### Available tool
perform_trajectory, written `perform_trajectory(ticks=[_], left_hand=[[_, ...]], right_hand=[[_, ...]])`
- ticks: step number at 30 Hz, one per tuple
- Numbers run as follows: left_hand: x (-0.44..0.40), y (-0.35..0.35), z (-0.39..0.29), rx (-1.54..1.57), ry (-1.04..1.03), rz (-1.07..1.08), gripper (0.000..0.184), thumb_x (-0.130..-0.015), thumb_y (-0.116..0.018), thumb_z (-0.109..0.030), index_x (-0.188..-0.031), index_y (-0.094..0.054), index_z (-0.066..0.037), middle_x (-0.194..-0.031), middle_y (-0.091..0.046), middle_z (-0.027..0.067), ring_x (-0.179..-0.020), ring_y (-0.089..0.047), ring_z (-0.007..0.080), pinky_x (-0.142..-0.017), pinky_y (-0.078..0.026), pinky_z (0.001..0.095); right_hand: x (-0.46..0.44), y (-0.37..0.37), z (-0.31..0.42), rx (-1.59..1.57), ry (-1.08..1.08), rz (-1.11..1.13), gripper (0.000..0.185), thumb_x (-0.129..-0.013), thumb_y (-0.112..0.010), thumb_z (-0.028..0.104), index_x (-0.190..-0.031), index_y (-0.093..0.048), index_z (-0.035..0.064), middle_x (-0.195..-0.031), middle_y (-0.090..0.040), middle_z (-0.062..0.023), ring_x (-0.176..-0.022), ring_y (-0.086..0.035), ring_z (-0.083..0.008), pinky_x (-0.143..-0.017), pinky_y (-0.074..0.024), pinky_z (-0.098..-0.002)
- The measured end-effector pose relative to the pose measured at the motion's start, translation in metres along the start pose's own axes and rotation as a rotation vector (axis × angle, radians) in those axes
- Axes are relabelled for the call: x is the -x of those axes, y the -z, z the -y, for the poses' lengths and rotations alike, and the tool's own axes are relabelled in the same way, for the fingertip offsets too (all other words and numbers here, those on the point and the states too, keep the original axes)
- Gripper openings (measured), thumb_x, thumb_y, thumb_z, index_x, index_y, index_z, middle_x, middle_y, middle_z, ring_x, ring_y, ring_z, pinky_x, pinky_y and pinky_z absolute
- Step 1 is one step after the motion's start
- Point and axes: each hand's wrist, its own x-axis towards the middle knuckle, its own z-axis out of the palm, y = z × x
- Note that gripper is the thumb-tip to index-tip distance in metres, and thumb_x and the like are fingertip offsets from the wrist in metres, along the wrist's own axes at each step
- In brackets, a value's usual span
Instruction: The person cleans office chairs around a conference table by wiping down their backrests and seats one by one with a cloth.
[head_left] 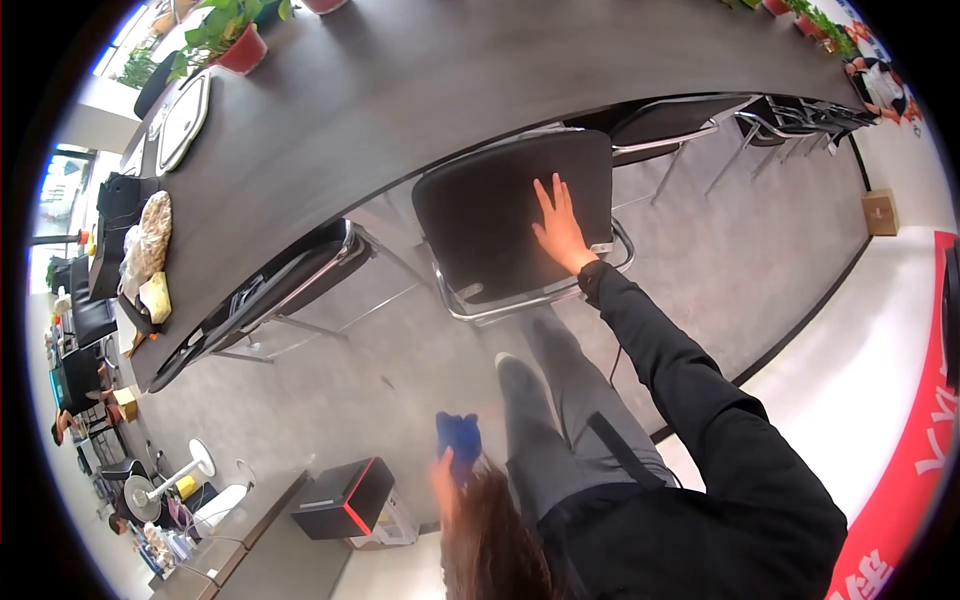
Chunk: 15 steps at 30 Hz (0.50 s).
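The right hand (562, 232) lies palm down on the dark chair (500, 215) at upper center of the frame, fingers spread open and pointing toward the top edge, thumb out to the left. Its black-sleeved arm slants up from the lower right. At lower center, the left hand (442, 492), slightly blurred and partly behind hair (495, 530), grips a blue cloth (459, 440) beyond its fingertips. The chair stands beside the long gray table (400, 90).
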Motion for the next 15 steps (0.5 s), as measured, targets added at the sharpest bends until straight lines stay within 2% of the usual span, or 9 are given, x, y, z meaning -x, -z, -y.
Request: perform_trajectory(ticks=[2, 3, 4, 5, 6, 8, 10, 12, 15], left_hand=[[-0.009, -0.028, -0.033, -0.224, -0.035, 0.008, 0.037, -0.090, -0.059, -0.028, -0.100, -0.064, 0.007, -0.081, -0.064, 0.0033, -0.065, -0.056, 0.0100, -0.060, -0.043, 0.0240], [-0.013, -0.048, -0.060, -0.251, -0.059, 0.124, 0.029, -0.088, -0.061, -0.027, -0.096, -0.063, 0.001, -0.076, -0.060, 0.0007, -0.061, -0.053, 0.0086, -0.055, -0.039, 0.0223], [-0.018, -0.070, -0.085, -0.274, -0.079, 0.243, 0.021, -0.087, -0.064, -0.025, -0.092, -0.062, -0.005, -0.072, -0.056, -0.0020, -0.058, -0.050, 0.0071, -0.051, -0.035, 0.0207], [-0.025, -0.091, -0.104, -0.285, -0.091, 0.388, 0.021, -0.087, -0.063, -0.025, -0.091, -0.063, -0.004, -0.072, -0.057, -0.0023, -0.059, -0.050, 0.0060, -0.051, -0.036, 0.0206], [-0.033, -0.113, -0.121, -0.291, -0.105, 0.535, 0.021, -0.088, -0.062, -0.024, -0.090, -0.064, -0.004, -0.072, -0.057, -0.0026, -0.061, -0.051, 0.0048, -0.052, -0.037, 0.0206], [-0.042, -0.174, -0.145, -0.410, -0.151, 0.811, 0.024, -0.088, -0.063, -0.025, -0.092, -0.063, -0.001, -0.072, -0.058, -0.0028, -0.064, -0.052, 0.0048, -0.055, -0.038, 0.0203], [-0.052, -0.231, -0.149, -0.511, -0.265, 1.038, 0.027, -0.087, -0.064, -0.025, -0.076, -0.056, -0.001, -0.070, -0.054, -0.0035, -0.062, -0.047, 0.0044, -0.055, -0.036, 0.0212], [-0.062, -0.267, -0.131, -0.537, -0.266, 1.019, 0.028, -0.087, -0.066, -0.026, -0.078, -0.057, -0.001, -0.072, -0.054, -0.0045, -0.065, -0.047, 0.0042, -0.057, -0.038, 0.0212], [-0.076, -0.304, -0.146, -0.656, -0.242, 1.227, 0.030, -0.087, -0.068, -0.029, -0.083, -0.060, 0.000, -0.075, -0.055, -0.0055, -0.069, -0.048, 0.0039, -0.060, -0.039, 0.0207]], right_hand=[[0.009, -0.010, -0.006, -0.205, -0.038, 0.002, 0.064, -0.081, -0.067, 0.014, -0.139, -0.041, 0.0086, -0.148, -0.028, -0.0254, -0.129, -0.037, -0.0464, -0.101, -0.0421, -0.0476], [0.018, -0.038, -0.028, -0.255, -0.059, 0.113, 0.049, -0.088, -0.062, 0.031, -0.129, -0.052, 0.0055, -0.140, -0.042, -0.0243, -0.123, -0.045, -0.0439, -0.097, -0.0450, -0.0466], [0.022, -0.019, -0.012, -0.571, -0.337, 0.471, 0.053, -0.091, -0.055, 0.047, -0.123, -0.058, 0.0054, -0.133, -0.052, -0.0195, -0.122, -0.050, -0.0361, -0.093, -0.0467, -0.0464], [0.037, -0.014, 0.003, -0.897, -0.671, 0.727, 0.062, -0.091, -0.052, 0.056, -0.128, -0.056, 0.0069, -0.137, -0.050, -0.0180, -0.124, -0.050, -0.0341, -0.094, -0.0460, -0.0495], [0.057, -0.001, 0.023, -1.069, -0.785, 0.822, 0.077, -0.086, -0.048, 0.068, -0.138, -0.047, 0.0103, -0.138, -0.048, -0.0188, -0.126, -0.048, -0.0347, -0.096, -0.0426, -0.0552], [0.088, 0.017, 0.050, -1.428, -0.903, 0.956, 0.085, -0.084, -0.047, 0.072, -0.143, -0.038, 0.0114, -0.137, -0.047, -0.0216, -0.123, -0.049, -0.0364, -0.098, -0.0433, -0.0518], [0.098, 0.025, 0.060, -1.952, -0.707, 0.760, 0.081, -0.089, -0.043, 0.068, -0.142, -0.038, 0.0075, -0.136, -0.047, -0.0228, -0.122, -0.050, -0.0358, -0.100, -0.0435, -0.0484], [0.092, 0.036, 0.054, -2.185, -0.556, 0.392, 0.076, -0.093, -0.040, 0.063, -0.140, -0.038, 0.0026, -0.134, -0.049, -0.0200, -0.118, -0.053, -0.0321, -0.100, -0.0451, -0.0435], [0.051, 0.077, 0.042, -1.991, -0.515, -0.234, 0.065, -0.097, -0.038, 0.054, -0.135, -0.044, 0.0006, -0.129, -0.054, -0.0144, -0.109, -0.058, -0.0230, -0.093, -0.0493, -0.0351]])
